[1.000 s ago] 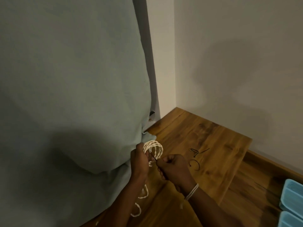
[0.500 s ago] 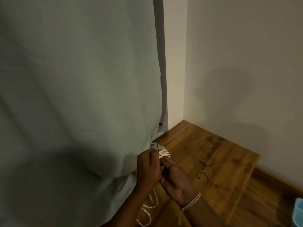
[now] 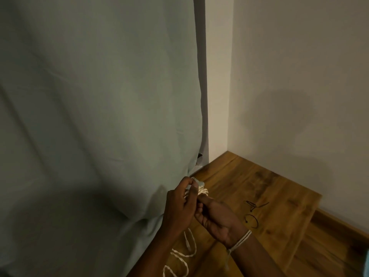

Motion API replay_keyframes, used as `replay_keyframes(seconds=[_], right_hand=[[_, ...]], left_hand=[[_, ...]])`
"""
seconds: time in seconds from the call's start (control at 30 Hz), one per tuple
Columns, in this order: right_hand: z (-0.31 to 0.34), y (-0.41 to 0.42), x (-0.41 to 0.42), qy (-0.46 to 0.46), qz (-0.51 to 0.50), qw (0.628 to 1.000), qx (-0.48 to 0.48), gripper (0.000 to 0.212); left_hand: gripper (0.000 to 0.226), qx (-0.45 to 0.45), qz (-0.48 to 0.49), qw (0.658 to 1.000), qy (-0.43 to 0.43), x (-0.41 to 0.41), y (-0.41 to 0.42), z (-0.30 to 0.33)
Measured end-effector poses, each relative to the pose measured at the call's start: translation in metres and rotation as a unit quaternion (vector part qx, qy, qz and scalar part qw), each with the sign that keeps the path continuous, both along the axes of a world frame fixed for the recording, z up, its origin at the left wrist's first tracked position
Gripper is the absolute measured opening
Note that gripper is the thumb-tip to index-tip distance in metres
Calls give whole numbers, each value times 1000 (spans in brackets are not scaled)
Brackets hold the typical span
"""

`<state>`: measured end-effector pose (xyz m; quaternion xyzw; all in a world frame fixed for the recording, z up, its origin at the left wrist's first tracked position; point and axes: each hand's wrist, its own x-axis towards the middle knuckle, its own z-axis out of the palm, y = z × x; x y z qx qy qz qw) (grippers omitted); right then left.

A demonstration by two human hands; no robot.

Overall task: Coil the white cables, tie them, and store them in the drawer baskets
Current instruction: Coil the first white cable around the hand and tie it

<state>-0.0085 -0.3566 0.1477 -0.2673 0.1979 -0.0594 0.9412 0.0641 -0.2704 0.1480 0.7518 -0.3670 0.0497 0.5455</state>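
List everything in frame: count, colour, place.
coiled cable: 1, white, bundle held between both hands; loose tail lies on the wood below
ties: 2 or so, black, thin, lying on the wooden surface right of the hands
wooden surface: 1, brown, lower right
curtain: 1, grey-green, fills left
wall: white, right
wrist band: 1, white, right wrist
left hand: grips the coil
right hand: pinches the coil
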Motion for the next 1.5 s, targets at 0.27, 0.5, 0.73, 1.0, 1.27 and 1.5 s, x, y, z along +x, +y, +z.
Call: replay_keyframes(seconds=[0.27,0.5,0.73,1.0,1.27,1.5], right_hand=[[1,8,-4,-19,-9,999,35,20],[-15,22,-13,6,-252,836,-487,13],[-11,6,-14,-49,-259,808,-527,19],[-9,-3,-18,-41,-254,869,-422,16],[-19,-5,-18,-28,-291,824,-485,16],[-19,-8,-17,-17,-313,779,-543,13]], left_hand=[[20,-40,86,995,2,2,0,-9],[16,-39,77,996,29,6,-4,-14],[23,-81,12,992,98,-3,-9,-5],[20,-135,20,979,152,-11,-10,-4],[16,-110,5,989,95,-14,-8,-7],[11,-88,18,996,21,-16,-11,-7]])
